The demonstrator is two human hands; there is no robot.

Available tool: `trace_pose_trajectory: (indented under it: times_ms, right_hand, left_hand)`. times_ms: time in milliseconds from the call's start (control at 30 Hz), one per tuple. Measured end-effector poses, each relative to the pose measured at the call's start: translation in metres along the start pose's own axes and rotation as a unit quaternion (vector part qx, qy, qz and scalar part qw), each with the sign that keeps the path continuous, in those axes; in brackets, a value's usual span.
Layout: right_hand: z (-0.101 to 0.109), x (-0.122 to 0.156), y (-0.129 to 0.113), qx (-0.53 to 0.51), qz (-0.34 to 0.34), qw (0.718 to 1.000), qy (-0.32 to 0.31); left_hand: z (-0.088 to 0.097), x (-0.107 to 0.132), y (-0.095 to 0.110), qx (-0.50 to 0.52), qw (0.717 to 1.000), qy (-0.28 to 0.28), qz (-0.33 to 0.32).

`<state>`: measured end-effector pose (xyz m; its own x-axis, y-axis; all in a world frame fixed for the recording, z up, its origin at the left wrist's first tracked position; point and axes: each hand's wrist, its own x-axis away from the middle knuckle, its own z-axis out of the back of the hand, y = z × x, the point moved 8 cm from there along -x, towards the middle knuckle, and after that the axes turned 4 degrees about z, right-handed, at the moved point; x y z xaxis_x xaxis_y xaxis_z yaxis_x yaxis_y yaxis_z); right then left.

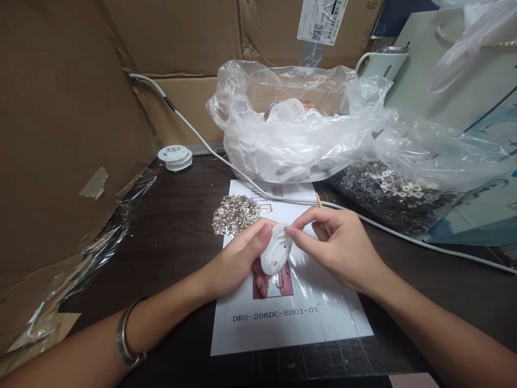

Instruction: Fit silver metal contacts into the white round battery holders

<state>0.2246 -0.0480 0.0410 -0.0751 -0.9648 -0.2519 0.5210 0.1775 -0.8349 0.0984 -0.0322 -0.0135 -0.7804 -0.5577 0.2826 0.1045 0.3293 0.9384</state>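
My left hand [238,258] is closed around a small white plastic part [276,249], held just above a printed sheet [291,318] on the dark table. My right hand [337,242] pinches thumb and forefinger together at the upper edge of that part; what sits between the fingertips is too small to make out, and a thin wooden stick [318,200] pokes up behind this hand. A pile of small silvery metal pieces [235,213] lies on the sheet's upper left corner, just beyond my left hand.
A clear bag of white plastic parts [291,134] stands behind the sheet. To the right lies a bag of metal pieces [396,194]. A white cable [194,132] crosses the table. Stacked white parts [176,157] sit at back left. Cardboard walls enclose the left and rear.
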Motion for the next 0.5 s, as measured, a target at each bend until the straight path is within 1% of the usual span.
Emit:
trace_pose_trajectory:
  times_ms: [133, 200, 333, 500]
  right_hand:
    - [-0.002, 0.0, 0.0, 0.024, 0.008, 1.0, -0.005]
    - [-0.002, -0.001, 0.001, 0.019, 0.001, 1.0, -0.013]
    - [-0.005, -0.003, 0.002, -0.05, -0.028, 0.997, -0.044]
    - [-0.007, -0.005, 0.006, -0.12, -0.06, 0.99, -0.051]
  left_hand:
    - [0.0, -0.001, 0.003, -0.011, 1.0, 0.008, 0.005]
    - [0.001, -0.001, 0.002, -0.013, 1.0, 0.015, 0.01]
    - [0.004, -0.001, -0.003, 0.021, 0.999, 0.033, 0.033]
    - [0.004, -0.003, -0.008, 0.083, 0.995, 0.018, 0.054]
